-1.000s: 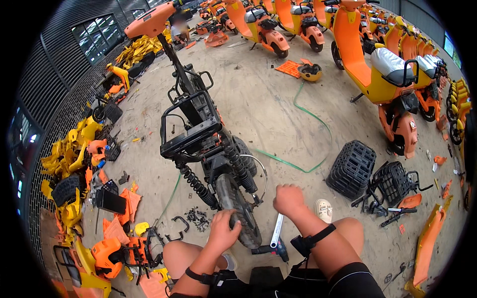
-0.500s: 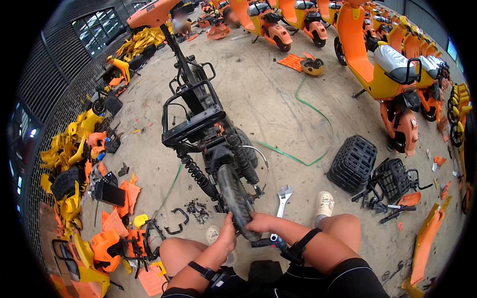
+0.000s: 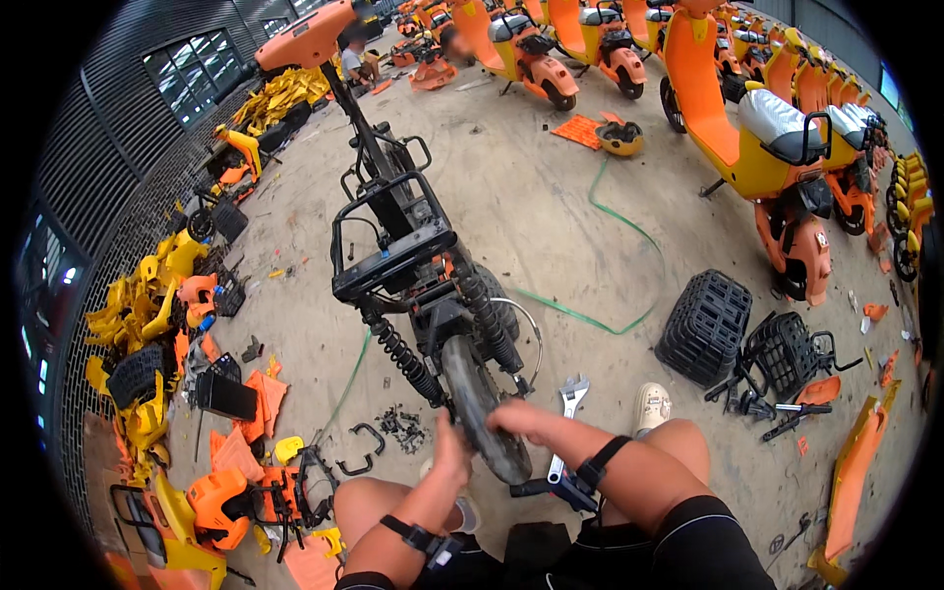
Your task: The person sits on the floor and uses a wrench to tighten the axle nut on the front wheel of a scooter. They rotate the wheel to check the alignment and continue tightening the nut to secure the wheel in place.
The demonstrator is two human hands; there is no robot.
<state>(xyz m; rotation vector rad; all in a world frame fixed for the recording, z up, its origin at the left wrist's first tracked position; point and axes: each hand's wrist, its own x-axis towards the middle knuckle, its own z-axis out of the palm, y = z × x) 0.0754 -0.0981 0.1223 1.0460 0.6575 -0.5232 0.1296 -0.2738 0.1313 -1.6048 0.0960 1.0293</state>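
A stripped black scooter frame stands in front of me, its rear wheel pointing my way between my legs. My left hand is at the tyre's left side, with its fingers partly hidden there. Over the tyre's right side curls my right hand, fingertips on the rubber. Shock absorbers with coil springs flank the wheel. An adjustable wrench lies on the floor right of the wheel. Below my right forearm is a partly hidden black tool.
Small black parts and curved black handles lie left of the wheel. Stacked black baskets stand at right. Yellow and orange panels pile up along the left wall. A green hose crosses the floor. Complete scooters stand behind.
My right hand has moved up and forward along the tyre. The wheel's near end has swung slightly right, showing more of its side. The whole view has shifted a little.
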